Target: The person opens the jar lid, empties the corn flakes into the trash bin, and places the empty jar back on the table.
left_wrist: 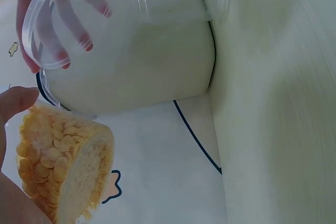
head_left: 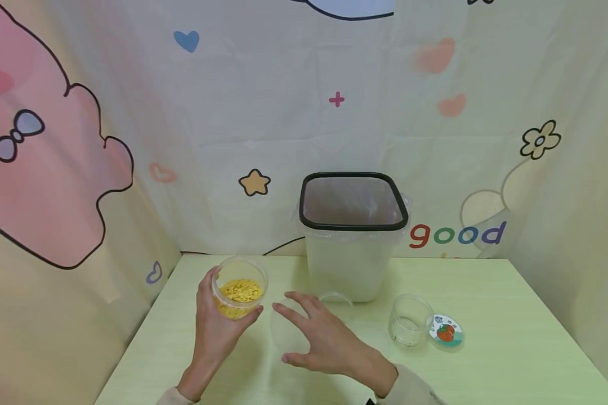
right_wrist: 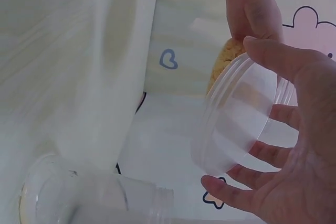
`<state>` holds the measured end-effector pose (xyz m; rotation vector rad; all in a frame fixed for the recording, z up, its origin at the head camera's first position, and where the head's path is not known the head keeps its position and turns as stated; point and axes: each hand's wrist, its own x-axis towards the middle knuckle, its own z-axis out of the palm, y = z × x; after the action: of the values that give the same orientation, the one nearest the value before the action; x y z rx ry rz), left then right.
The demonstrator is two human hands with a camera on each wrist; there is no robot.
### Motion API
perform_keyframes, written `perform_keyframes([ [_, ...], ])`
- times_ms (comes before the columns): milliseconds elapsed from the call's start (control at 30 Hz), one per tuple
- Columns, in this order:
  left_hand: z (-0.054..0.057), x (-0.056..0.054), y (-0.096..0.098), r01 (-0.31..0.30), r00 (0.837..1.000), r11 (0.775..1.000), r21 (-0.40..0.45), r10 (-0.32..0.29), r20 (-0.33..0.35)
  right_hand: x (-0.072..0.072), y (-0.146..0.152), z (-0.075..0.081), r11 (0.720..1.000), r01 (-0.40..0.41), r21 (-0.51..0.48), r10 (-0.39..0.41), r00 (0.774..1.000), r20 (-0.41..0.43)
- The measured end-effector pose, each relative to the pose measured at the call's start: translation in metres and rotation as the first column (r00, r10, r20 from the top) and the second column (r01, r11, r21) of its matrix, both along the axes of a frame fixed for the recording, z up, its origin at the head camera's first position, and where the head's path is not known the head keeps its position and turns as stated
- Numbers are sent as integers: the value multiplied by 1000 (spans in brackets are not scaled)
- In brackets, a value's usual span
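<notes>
A clear plastic jar [head_left: 240,289] partly filled with yellow flakes is gripped by my left hand [head_left: 220,332], thumb on the near side and fingers round the far side. In the left wrist view the flakes [left_wrist: 58,156] press against the wall of the tilted jar. My right hand [head_left: 329,337] holds a translucent lid [right_wrist: 236,119] by its rim, thumb on one side and fingers spread along the other. The lid is off the jar, just to its right, and stands nearly on edge.
A pale bin [head_left: 347,264] with a black rim and a plastic liner stands at the back. Behind my right hand is a clear container [head_left: 338,297], partly hidden. Farther right, another clear jar [head_left: 410,320] stands beside a printed round lid [head_left: 446,331].
</notes>
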<state>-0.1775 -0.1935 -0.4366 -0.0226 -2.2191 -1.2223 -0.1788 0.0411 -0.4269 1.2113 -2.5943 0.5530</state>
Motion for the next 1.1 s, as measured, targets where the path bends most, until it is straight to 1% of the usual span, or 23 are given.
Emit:
perform_keyframes([
  [433,-3,0,-11,-35,999,999,22,34,41,-4,-17,-18,997,10,78,-12,1000,19],
  [633,-4,0,-14,-42,997,999,21,40,59,-7,-22,-25,995,23,102,-29,998,62],
  [767,-4,1,-16,-47,997,999,21,46,65,-10,-25,-31,991,23,130,-33,996,79],
  [1100,-4,1,-18,-52,997,998,18,51,58,-15,-34,-47,982,33,184,-50,995,87],
])
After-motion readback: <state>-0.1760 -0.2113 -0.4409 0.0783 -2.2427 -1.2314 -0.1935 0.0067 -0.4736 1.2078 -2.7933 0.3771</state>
